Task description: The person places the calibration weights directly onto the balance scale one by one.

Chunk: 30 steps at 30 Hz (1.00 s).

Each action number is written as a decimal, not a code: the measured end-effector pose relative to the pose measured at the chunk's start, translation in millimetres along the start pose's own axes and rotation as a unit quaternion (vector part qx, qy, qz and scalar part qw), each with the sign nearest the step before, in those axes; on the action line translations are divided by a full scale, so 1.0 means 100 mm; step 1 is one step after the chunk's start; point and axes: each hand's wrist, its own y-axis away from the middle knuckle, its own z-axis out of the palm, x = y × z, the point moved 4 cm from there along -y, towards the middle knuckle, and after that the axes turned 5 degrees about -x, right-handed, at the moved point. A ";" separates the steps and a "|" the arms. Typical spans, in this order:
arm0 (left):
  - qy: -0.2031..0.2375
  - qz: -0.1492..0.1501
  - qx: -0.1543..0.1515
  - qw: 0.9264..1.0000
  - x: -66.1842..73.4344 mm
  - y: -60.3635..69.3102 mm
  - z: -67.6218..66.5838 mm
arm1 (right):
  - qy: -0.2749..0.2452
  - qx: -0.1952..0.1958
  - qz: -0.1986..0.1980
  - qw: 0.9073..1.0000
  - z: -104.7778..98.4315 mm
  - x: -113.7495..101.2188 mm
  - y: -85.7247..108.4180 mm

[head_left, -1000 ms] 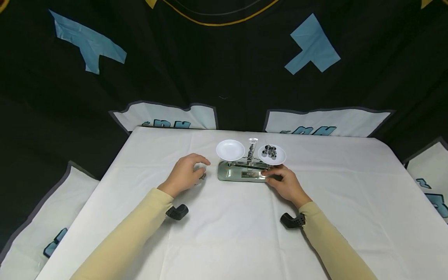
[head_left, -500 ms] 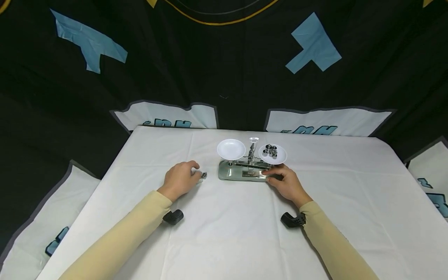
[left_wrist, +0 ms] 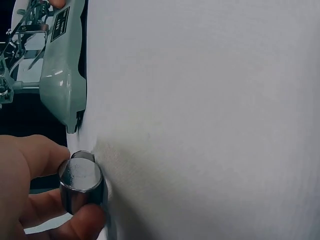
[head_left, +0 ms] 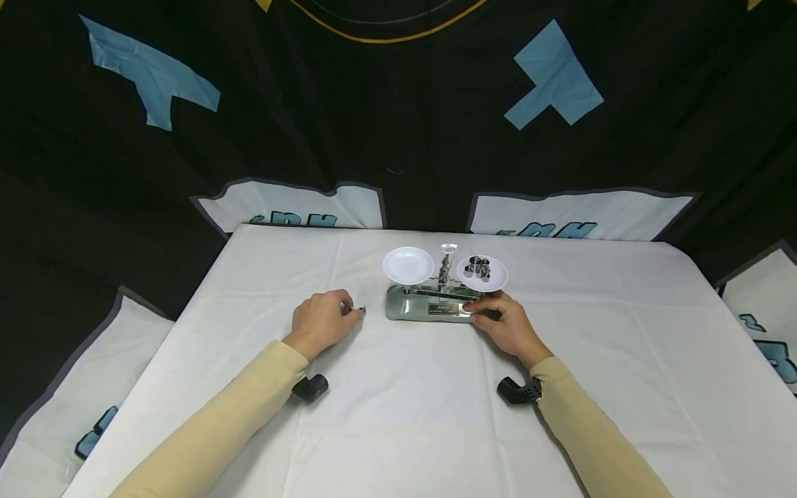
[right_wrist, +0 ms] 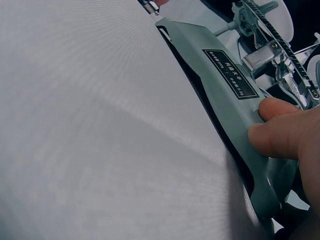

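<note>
In the head view, a green-based balance scale (head_left: pixel 414 306) stands on the white cloth, with two white pans. The left pan (head_left: pixel 407 265) holds nothing, while several shiny metal weights (head_left: pixel 477 267) stand on the right pan (head_left: pixel 499 278). Left of the scale, my left hand (head_left: pixel 320 321) pinches a cylindrical metal weight (left_wrist: pixel 80 175) between thumb and fingers, low over the cloth. Part of another small metal piece (left_wrist: pixel 83 155) shows just behind it. My right hand (head_left: pixel 507 328) grips the right end of the scale's base (right_wrist: pixel 225 100); its thumb and a finger press on the green surface.
A white cloth (head_left: pixel 398 415) covers the table. Behind it hangs a dark curtain (head_left: pixel 349 124) with blue and white patches. A black wrist camera (head_left: pixel 310 388) sits under the left sleeve, another wrist camera (head_left: pixel 519 391) under the right.
My left hand has drawn back slightly from the scale, and its fingers have closed round a metal weight. My right hand has stayed on the scale's base.
</note>
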 end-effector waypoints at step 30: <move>0.024 -0.011 -0.005 1.000 -0.03 0.02 -0.02 | -0.001 0.008 0.004 1.000 0.00 0.02 0.00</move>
